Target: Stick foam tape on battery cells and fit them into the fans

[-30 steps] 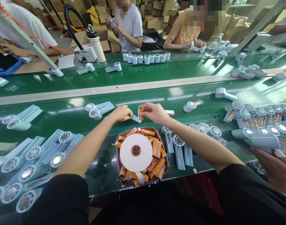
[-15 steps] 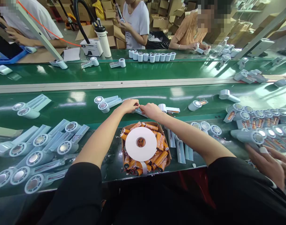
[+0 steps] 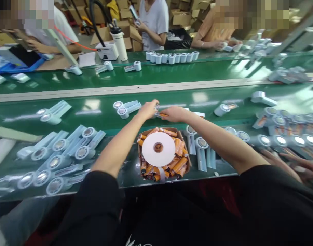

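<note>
Over the green belt, my left hand (image 3: 149,110) is closed around the round head of a light-blue handheld fan (image 3: 157,106). Its handle end lies in my right hand (image 3: 175,113), whose fingers are pinched there. Something orange, like a battery, shows along the handle at my right fingertips, though my fingers hide most of it. Below my hands stands a cardboard box (image 3: 189,165) of orange cylindrical batteries (image 3: 178,165). A roll of white tape (image 3: 158,162) lies flat on top of them. Two open fan housings (image 3: 125,110) rest left of my left hand.
Several fan housings (image 3: 56,160) lie at the left, more (image 3: 201,150) right of the box. Rows of fans (image 3: 279,140) stand at the right, beside a co-worker's hands (image 3: 300,167). A pale rail (image 3: 131,89) divides the belts. Other people work across the line.
The view has shifted, so most things sit farther right. My left hand has turned upward around the fan's head, and the fan is more visible between my hands.
</note>
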The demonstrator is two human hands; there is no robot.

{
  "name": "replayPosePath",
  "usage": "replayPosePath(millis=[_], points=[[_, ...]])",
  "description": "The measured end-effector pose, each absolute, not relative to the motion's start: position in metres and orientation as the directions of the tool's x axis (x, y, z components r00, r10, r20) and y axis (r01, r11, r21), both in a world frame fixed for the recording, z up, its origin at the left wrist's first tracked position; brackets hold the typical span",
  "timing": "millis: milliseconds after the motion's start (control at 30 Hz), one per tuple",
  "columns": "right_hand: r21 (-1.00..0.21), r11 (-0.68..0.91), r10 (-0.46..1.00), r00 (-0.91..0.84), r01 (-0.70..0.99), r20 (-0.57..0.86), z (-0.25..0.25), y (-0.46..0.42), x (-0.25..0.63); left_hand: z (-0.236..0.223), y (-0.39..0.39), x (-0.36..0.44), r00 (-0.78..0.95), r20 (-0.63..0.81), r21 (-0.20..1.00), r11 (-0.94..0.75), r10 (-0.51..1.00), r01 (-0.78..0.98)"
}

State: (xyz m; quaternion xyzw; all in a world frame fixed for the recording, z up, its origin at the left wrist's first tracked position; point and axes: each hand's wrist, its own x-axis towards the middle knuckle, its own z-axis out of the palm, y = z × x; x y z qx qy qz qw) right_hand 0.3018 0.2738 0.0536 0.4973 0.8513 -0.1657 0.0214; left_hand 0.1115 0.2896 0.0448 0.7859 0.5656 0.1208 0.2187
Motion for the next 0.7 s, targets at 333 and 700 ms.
replayPosePath(millis=[333, 700], points=[[-0.676, 0.502, 0.837, -0.501, 0.54, 0.221, 0.064, 0.082, 0.384, 0.059, 0.097, 0.038, 0.785, 0.138, 0.281, -0.784, 0.604, 0.553], [-0.553, 0.683, 0.568, -0.823, 0.477, -0.008, 0.054, 0.15, 0.352, 0.045, 0.057, 0.019, 0.456, 0.545, 0.214, -0.643, 0.703, 0.736]])
